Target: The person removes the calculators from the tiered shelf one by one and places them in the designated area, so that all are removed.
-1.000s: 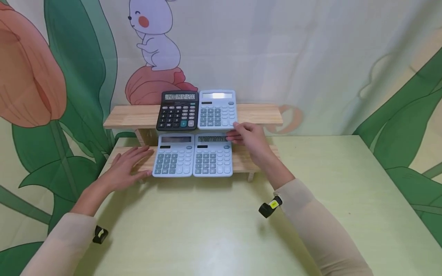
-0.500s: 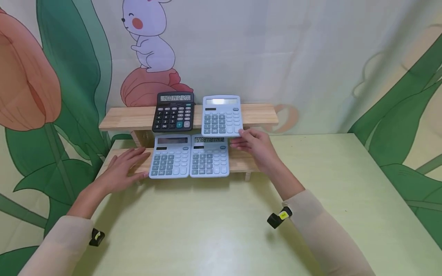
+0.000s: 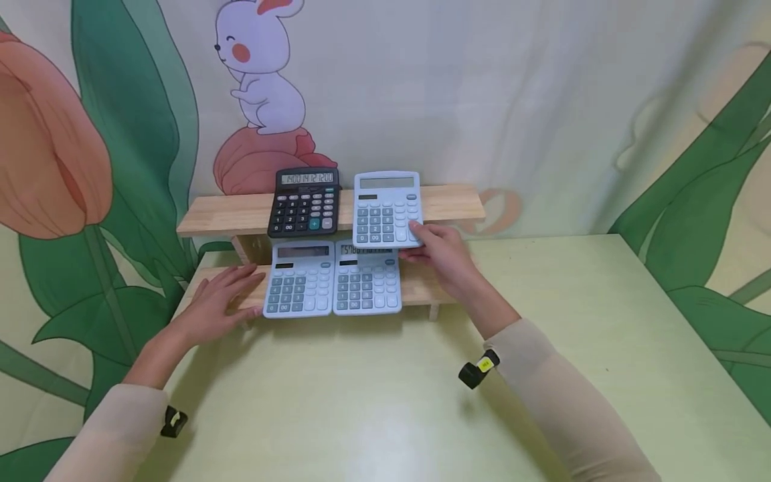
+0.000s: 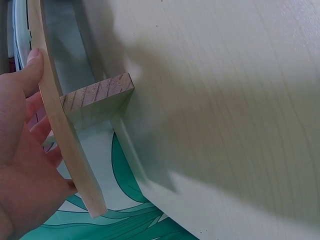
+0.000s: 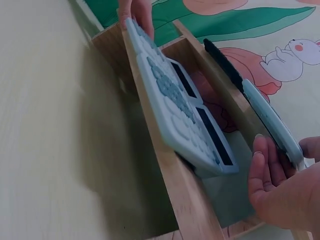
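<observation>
My right hand (image 3: 446, 258) pinches the lower right corner of a pale blue calculator (image 3: 388, 211), thumb on its face and fingers beneath. The calculator overlaps the front edge of the upper shelf (image 3: 225, 213) and the display top of a matching calculator (image 3: 367, 288) below. To its left a black calculator (image 3: 305, 204) leans on the upper shelf, a narrow gap between them. Another pale blue calculator (image 3: 301, 281) sits at the left on the lower shelf (image 3: 421, 288). My left hand (image 3: 217, 301) rests at that shelf's left end, fingers loosely spread, thumb tip right by the calculator's corner.
The two-tier wooden stand has short legs (image 4: 97, 95) on a pale wood-grain table (image 3: 385, 395). Close behind it hangs a curtain (image 3: 482, 100) printed with a rabbit, tulips and leaves. Both upper and lower shelves extend right of the calculators.
My right hand has drawn the upper pale blue calculator rightward from the black one and forward, changing its tilt; the glare has left its display. My left hand stays by the lower shelf.
</observation>
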